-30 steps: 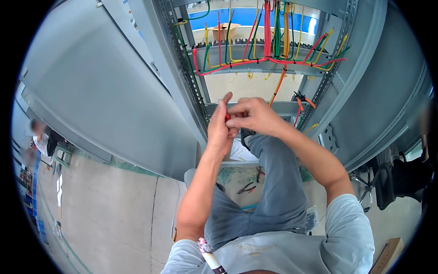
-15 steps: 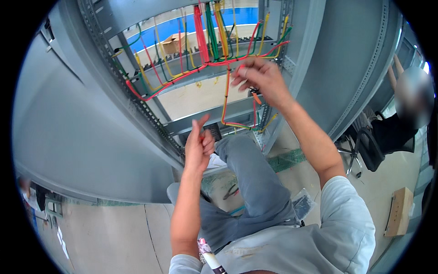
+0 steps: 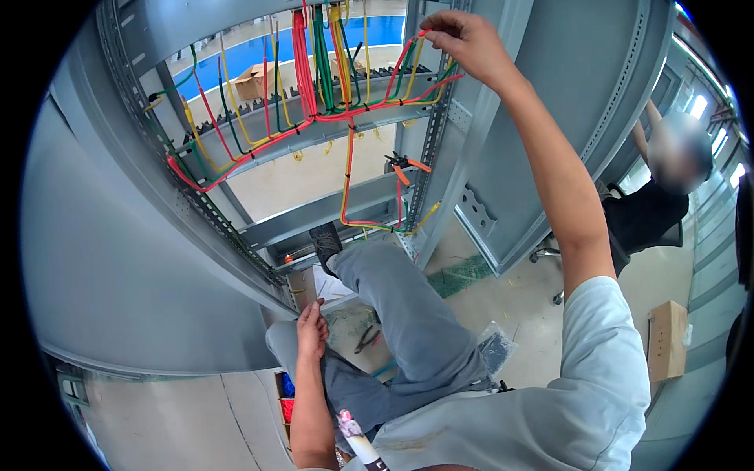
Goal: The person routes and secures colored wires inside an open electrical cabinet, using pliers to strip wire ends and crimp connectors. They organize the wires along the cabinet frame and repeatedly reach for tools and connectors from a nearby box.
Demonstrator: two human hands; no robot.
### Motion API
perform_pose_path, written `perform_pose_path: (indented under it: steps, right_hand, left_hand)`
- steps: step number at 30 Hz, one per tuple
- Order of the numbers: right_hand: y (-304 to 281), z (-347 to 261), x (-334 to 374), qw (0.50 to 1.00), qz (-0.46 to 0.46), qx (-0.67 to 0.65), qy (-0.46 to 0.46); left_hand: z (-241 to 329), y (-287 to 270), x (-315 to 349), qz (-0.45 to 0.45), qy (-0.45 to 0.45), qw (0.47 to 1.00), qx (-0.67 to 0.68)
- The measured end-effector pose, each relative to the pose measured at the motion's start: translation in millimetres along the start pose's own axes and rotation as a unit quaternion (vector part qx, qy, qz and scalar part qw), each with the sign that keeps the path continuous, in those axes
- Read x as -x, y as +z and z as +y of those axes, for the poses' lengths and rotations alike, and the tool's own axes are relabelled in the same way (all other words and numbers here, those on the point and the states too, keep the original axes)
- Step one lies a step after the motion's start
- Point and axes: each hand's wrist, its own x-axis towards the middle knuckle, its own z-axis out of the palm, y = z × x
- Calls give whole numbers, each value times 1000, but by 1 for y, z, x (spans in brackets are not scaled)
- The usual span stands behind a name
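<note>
My right hand (image 3: 471,51) is raised at the cabinet's upper right, thumb and fingers pinched on a small red cap (image 3: 424,33). That cap is at or close to the upright end of a red wire (image 3: 403,61); whether it sits on the wire, I cannot tell. Green and yellow wires stand beside it. Low over my left thigh, my left hand (image 3: 312,331) has its fingers drawn together; anything in them is hidden. A tied red, green and yellow wire bundle (image 3: 271,149) crosses the grey metal frame.
Orange-handled pliers (image 3: 404,166) hang at the frame's right post. Another pair of pliers (image 3: 365,339) lies on the floor. A box with red pieces (image 3: 286,410) and blue ones is beside my left forearm. A person (image 3: 652,208) sits at the right; a carton (image 3: 666,341) stands nearby.
My right hand has risen with the red cap from the bundle's middle to the wire end at upper right. My left hand has dropped toward my thigh, its fingers closing. The view has shifted.
</note>
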Motion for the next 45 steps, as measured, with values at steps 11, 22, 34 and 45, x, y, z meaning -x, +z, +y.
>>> perform_pose_path:
  steps: [11,22,34,45]
  right_hand:
    - [2,6,-10,999,-13,-44,21]
    - [0,-8,-11,1000,-20,4,14]
    - [5,-17,-14,998,-46,28,31]
    - [17,-7,-17,990,-27,133,-32]
  left_hand:
    - [-1,-9,0,-22,-4,1000,11]
    - [0,-10,2,-21,-4,1000,4]
    - [0,-10,4,-10,-5,1000,-7]
    - [0,-10,4,-9,-5,1000,-14]
